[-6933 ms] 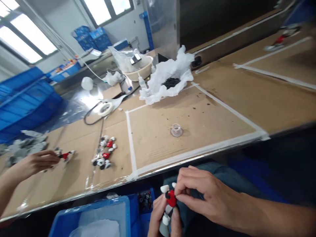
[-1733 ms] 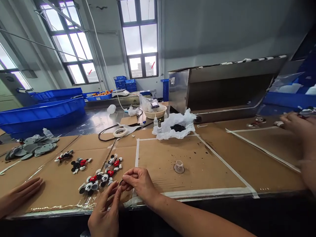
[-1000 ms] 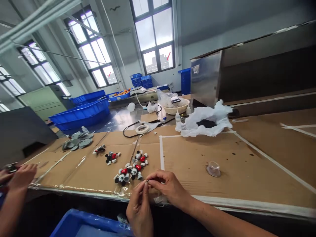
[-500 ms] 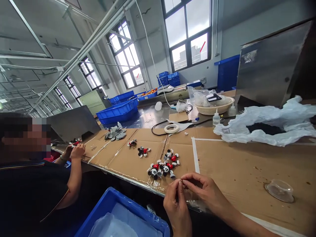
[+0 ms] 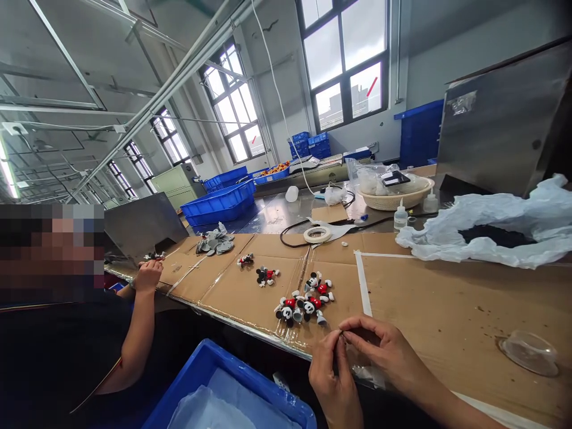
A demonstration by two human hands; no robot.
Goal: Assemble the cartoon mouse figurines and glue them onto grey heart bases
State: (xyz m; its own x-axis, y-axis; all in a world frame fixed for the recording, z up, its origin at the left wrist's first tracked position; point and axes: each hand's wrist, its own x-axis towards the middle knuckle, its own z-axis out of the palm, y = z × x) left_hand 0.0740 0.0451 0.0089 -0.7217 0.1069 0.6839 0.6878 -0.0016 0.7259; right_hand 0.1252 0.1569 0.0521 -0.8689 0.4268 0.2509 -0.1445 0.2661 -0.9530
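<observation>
Over the front edge of the cardboard-covered table, my left hand and my right hand meet at their fingertips. Both are closed in a pinch around something tiny and dark that I cannot make out. Just beyond them lies a group of Mickey Mouse figurines, black, white and red with grey cup-like parts. Farther left on the cardboard are another figurine lying on its side and a smaller one.
A co-worker at left holds a figurine. Below the table edge is a blue bin with plastic lining. Grey parts, a tape roll, a glue bottle, a white bag and a clear plastic dish lie around.
The view has shifted slightly, so everything sits a little farther right. My hands keep the same fingertip pinch. The co-worker's raised hand has changed its position slightly.
</observation>
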